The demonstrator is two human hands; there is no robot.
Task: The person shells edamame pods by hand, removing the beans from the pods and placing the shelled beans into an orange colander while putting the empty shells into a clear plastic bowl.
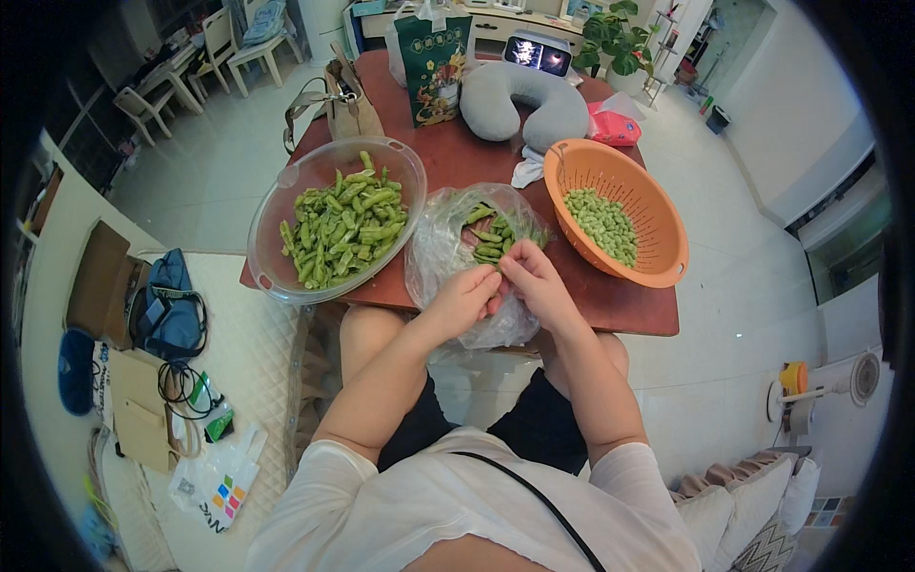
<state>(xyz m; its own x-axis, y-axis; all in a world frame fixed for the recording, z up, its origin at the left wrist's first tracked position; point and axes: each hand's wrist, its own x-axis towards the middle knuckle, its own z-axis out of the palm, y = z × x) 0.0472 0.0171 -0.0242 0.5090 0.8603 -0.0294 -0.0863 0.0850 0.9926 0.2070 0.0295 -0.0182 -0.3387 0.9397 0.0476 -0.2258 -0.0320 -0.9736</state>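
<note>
My left hand (468, 297) and my right hand (532, 279) meet fingertip to fingertip over the near side of a clear plastic bag (436, 250). Both hands have thumb and fingers pinched together. Whatever may be between them is too small or hidden to make out. Green soybean pods (488, 250) lie in the bag's open mouth, just beyond my fingers. To the left, a clear plastic basin (268, 247) holds a heap of green pods (350, 222), some seemingly split open. An orange colander (661, 222) at the right contains shelled green beans (602, 225).
The red-brown table (629, 311) ends just before my knees. Across it stand a beige handbag (355, 114), a green paper bag (432, 79), a grey neck pillow (493, 107), a lit phone (537, 56) and a pink tissue pack (615, 129). A crumpled white tissue (529, 168) lies beside the colander.
</note>
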